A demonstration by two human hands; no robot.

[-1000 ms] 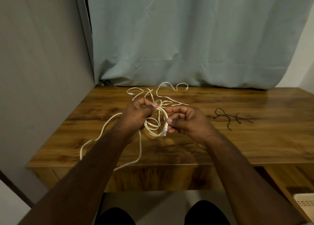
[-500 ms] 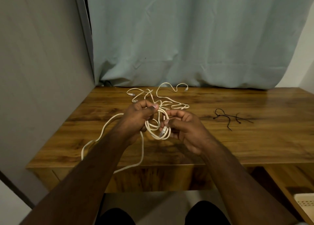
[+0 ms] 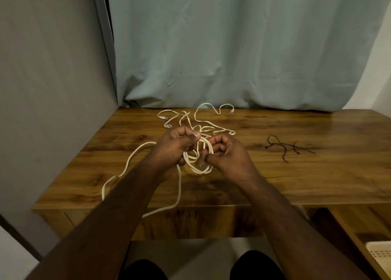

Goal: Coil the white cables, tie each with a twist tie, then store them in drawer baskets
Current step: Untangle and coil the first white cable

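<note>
— Over the near half of the wooden table, what are the hands doing?

— Both are on one white cable, wound into a small coil held between them. The left hand grips the coil's left side, fingers curled round the loops and thumb laid across the top. The right hand pinches the right side, fingers curled over the strands.

— And the rest of that cable?

— A long slack run leaves the left hand, lies out toward the table's left edge, then hangs over the front.

— Anything else from the head camera?

— More white cables lie tangled behind the hands, near the curtain. Black twist ties lie apart to the right. A white basket shows at the lower right corner, below the tabletop.
</note>
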